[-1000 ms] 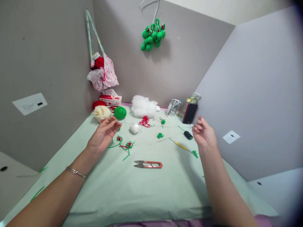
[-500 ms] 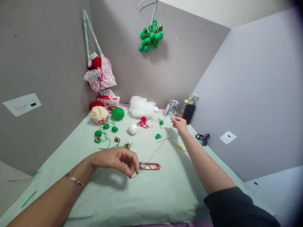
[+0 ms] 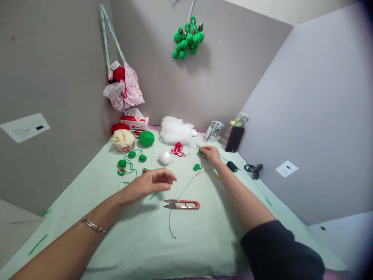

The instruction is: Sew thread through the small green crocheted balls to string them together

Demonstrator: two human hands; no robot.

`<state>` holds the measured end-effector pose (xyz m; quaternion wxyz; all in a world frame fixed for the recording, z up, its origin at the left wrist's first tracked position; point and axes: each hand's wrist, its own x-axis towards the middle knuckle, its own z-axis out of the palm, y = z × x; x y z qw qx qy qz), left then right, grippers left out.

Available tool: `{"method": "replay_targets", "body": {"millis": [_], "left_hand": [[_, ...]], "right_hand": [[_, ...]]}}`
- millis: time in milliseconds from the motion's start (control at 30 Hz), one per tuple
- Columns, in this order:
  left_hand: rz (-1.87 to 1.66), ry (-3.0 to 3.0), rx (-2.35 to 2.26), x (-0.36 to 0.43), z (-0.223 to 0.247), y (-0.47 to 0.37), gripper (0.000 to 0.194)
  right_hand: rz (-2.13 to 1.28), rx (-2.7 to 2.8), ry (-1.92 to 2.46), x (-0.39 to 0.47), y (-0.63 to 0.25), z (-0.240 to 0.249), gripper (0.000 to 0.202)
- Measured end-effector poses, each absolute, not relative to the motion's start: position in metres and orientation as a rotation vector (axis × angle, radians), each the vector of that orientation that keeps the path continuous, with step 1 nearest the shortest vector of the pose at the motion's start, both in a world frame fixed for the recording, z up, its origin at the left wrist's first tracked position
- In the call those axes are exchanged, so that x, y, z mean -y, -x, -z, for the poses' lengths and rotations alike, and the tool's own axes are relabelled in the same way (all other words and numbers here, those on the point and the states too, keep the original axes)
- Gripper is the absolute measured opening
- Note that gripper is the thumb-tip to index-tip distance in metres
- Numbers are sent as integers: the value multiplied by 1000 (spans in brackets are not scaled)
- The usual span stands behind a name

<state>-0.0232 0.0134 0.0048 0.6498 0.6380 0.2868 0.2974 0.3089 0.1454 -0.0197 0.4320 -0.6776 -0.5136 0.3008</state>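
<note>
My right hand (image 3: 211, 154) reaches to the back of the table, its fingers pinched on a small green crocheted piece (image 3: 199, 153). The fingers partly cover that piece. Closer to me lies another green piece (image 3: 197, 167). Hovering over the left middle of the table, my left hand (image 3: 154, 182) holds nothing, and its fingers are loosely apart. Orange-handled thread snips (image 3: 188, 204) lie in front of it, blades pointing left. A dark thread (image 3: 186, 186) runs loose across the cloth and past the blades.
Green crocheted balls (image 3: 121, 163), a green yarn ball (image 3: 146, 138), a white ball (image 3: 164, 158), red yarn scraps (image 3: 177, 150) and white stuffing (image 3: 176, 131) lie toward the back. On the right are a black thread spool (image 3: 232, 166), a phone (image 3: 234, 139) and a glass cup (image 3: 213, 132).
My left hand has let go of the thread and moved up and away. My right hand has shifted left and down to the small green piece. The thread now lies on the cloth.
</note>
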Motion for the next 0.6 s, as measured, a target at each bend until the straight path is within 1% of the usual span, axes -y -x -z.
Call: {"method": "replay_targets", "body": {"millis": [100,167,233,333,433,500,600], "left_hand": [[-865,-1345,-755,-14,-1,18,24],[-913,-1247,-759,-12,1,13,26],[-921,-1150,-729,-8,2,7,29],[-954,-1034,-681,-2,2,-1,30],[-984,-945,-642,0,4,-5,27],[-964,-889,-624,-2,5,-4,24],[-971,-790,-594,-6,7,0,19]], "right_hand": [[-867,1268,1506,-122,-298,4,38],[-952,1279,1388,-99,-281,-5,44],[-1045,1314,1290,-73,-257,-11,45],[-1205,1426,1073,-34,-219,-15,30],[-1265,1517,903,-8,-193,-16,18],[-1259,1547,875,1,-187,-17,16],[-1190,1509,944,6,-190,-20,16]]}}
